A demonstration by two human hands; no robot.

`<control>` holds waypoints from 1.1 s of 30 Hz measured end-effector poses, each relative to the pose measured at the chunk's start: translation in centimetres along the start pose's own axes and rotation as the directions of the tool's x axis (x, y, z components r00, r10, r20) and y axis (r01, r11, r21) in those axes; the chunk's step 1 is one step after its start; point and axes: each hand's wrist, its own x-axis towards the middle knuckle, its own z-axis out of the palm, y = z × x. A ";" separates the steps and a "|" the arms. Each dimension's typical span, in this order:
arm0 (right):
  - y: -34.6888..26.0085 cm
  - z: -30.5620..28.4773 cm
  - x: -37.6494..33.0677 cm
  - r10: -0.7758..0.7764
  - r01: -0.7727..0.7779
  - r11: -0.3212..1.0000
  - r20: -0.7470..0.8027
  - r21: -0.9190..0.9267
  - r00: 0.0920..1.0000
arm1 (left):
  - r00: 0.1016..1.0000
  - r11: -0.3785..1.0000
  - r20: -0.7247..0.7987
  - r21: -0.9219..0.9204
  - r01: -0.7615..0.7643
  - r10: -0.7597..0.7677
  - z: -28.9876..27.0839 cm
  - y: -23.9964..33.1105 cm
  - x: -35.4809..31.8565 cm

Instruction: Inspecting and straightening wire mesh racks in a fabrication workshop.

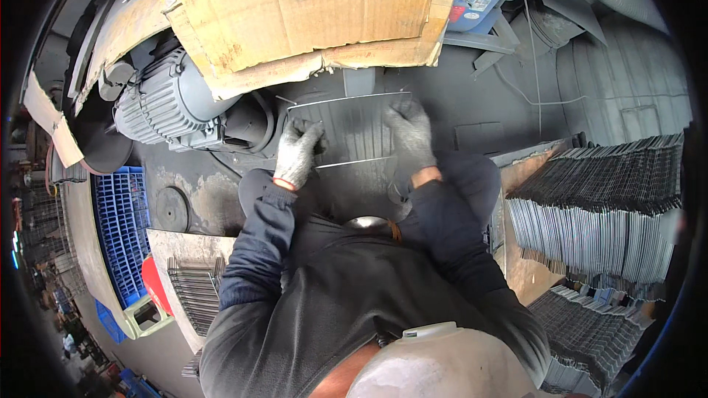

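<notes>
A thin grey ribbed metal sheet (354,131) lies flat on the dark machine bed (472,114) in front of me. My left hand (299,153), in a grey knit glove, grips the sheet's left edge near its front corner. My right hand (410,133), gloved the same way, holds the sheet's right side with its fingers spread over the far corner. Both dark-sleeved forearms come up from the lower edge, and my body hides the near part of the bed.
A large torn cardboard sheet (310,7) hangs over the back of the machine. A grey electric motor (162,103) sits to the left. Tall stacks of similar metal sheets (605,206) stand on the right, a smaller stack (195,287) at lower left beside a blue crate (122,228).
</notes>
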 end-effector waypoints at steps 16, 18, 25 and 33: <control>-0.4 3.0 -0.5 0.022 -0.012 0.989 0.067 -0.149 0.998 | 0.980 0.986 -0.127 0.057 0.159 -0.151 -2.5 0.3 -0.5; 0.2 3.7 -0.4 -0.029 0.038 0.984 0.053 -0.173 0.998 | 0.989 0.998 -0.137 0.014 0.057 -0.054 -3.5 -0.1 -0.3; -4.4 -4.7 -0.3 0.060 -0.069 0.996 -0.168 -0.048 0.984 | 0.996 0.975 0.040 0.207 -0.084 0.078 6.5 -2.9 1.5; 0.8 2.3 0.6 -0.032 0.032 0.999 0.019 0.014 0.999 | 0.994 0.998 -0.109 0.062 -0.013 0.020 -4.3 -3.0 0.3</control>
